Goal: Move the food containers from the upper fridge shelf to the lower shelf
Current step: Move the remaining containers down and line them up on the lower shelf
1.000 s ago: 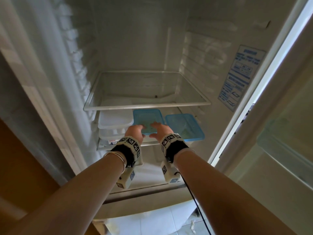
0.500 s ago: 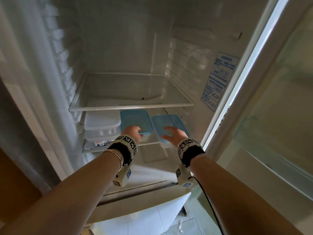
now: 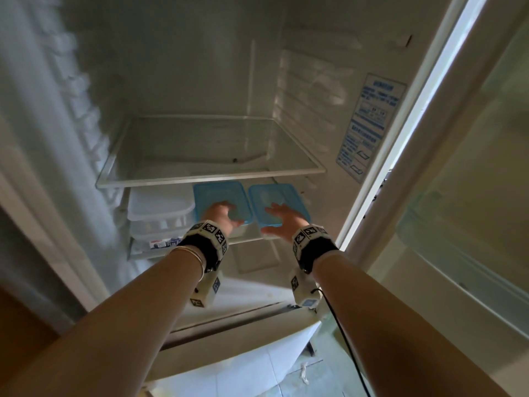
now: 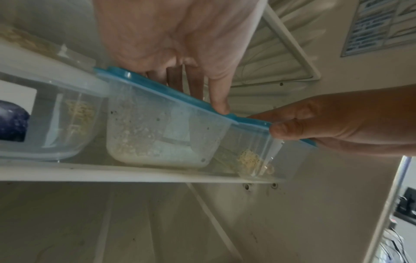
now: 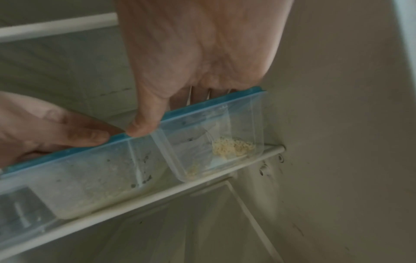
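Two clear containers with blue lids stand side by side on the lower shelf. My left hand lies on the middle container, fingers stretched over its lid and thumb on the front rim, as the left wrist view shows. My right hand lies spread on the right container. In the right wrist view its thumb touches the front left corner of that lid. Both tubs hold pale crumbs. The upper glass shelf carries nothing.
Two stacked white-lidded containers fill the left of the lower shelf, close against the middle tub. The fridge's right wall with a blue label is close to the right tub. The open door stands at right. A compartment lies below.
My right hand left the middle container and moved right onto the right blue-lidded one. The left hand stayed on the middle container. The head view shifted slightly.
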Demonstrator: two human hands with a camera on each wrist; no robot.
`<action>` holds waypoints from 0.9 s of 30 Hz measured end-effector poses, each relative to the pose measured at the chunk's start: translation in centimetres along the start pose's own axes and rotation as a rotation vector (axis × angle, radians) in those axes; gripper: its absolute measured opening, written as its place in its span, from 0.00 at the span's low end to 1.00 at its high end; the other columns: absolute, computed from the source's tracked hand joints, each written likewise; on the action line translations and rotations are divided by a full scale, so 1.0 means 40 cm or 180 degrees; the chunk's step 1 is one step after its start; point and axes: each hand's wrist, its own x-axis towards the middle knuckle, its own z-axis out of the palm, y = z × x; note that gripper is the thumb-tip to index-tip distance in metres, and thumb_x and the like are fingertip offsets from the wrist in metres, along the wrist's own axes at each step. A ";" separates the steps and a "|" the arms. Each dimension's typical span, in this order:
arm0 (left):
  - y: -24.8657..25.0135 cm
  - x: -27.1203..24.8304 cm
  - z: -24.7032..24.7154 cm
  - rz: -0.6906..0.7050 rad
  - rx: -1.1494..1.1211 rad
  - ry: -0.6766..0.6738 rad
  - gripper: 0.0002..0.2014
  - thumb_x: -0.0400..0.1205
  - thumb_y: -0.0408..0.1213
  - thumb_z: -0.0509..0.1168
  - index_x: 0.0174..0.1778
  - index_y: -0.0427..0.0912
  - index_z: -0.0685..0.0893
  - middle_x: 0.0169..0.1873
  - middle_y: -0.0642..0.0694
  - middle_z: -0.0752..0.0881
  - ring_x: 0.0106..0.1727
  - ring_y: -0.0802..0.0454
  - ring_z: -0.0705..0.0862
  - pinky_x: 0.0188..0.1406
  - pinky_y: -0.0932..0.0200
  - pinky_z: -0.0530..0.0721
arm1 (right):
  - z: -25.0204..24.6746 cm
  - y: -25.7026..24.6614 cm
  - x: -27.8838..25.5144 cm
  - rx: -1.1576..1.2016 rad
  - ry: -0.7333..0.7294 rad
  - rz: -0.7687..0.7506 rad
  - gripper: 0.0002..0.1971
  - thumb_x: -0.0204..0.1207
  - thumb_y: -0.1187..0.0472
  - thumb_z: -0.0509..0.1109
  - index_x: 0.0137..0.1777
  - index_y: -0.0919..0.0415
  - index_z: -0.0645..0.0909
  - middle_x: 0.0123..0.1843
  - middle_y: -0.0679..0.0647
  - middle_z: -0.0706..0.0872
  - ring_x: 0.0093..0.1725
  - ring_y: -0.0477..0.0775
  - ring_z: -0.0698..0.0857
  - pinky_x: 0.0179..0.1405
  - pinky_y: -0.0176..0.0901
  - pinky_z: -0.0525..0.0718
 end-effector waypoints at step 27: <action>-0.020 -0.082 -0.029 0.0280 0.0411 -0.0163 0.25 0.81 0.43 0.64 0.74 0.39 0.75 0.78 0.41 0.71 0.79 0.47 0.69 0.79 0.60 0.63 | 0.016 -0.027 -0.022 -0.0340 0.0226 0.0186 0.31 0.82 0.45 0.58 0.83 0.50 0.55 0.86 0.52 0.54 0.85 0.53 0.56 0.84 0.53 0.56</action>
